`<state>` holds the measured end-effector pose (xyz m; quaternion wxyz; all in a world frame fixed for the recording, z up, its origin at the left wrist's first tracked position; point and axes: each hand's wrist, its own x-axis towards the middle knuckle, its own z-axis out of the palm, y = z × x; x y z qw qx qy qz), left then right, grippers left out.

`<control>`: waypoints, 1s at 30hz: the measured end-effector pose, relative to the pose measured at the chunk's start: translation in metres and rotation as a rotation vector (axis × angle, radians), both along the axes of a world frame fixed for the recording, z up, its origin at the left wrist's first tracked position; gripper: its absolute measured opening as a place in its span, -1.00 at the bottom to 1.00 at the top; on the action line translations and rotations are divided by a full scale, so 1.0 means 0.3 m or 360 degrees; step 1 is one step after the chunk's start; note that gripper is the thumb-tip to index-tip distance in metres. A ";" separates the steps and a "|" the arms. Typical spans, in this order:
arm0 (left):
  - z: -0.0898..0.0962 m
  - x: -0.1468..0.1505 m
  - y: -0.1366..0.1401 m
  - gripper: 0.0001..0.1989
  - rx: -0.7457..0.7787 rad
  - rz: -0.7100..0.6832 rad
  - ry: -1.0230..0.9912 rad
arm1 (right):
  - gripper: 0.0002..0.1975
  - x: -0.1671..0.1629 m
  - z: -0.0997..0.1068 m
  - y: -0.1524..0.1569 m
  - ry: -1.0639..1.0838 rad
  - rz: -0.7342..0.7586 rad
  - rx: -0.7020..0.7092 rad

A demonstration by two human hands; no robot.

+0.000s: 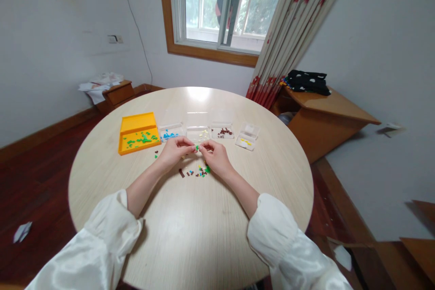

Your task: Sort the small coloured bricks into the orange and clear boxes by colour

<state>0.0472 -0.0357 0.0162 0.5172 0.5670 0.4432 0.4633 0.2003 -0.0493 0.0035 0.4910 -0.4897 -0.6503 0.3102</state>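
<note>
From where I stand, the left hand [176, 152] and right hand [215, 157] meet above the desk [204, 231], fingertips nearly together, pinching a tiny green block piece [197, 148] between them, equally near both; its long axis is too small to read. Loose mixed pieces [203, 172] lie beside the right hand, toward the person.

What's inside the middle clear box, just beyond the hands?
A few small pale yellow pieces lie toward the right of the clear box. The left hand hides part of its near side; anything there can't be seen.
</note>
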 end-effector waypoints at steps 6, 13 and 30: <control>-0.001 -0.001 0.000 -0.69 -0.0011 0.0009 -0.0006 | -0.85 -0.002 -0.009 0.009 0.0080 0.0007 -0.0093; 0.002 0.002 -0.001 -0.68 -0.0001 0.0016 -0.0024 | -0.80 -0.001 0.000 0.001 0.0120 0.0102 -0.0058; -0.007 0.002 0.018 -0.70 0.0107 -0.0073 0.0113 | -0.86 0.005 -0.014 0.007 0.0058 0.0088 -0.0076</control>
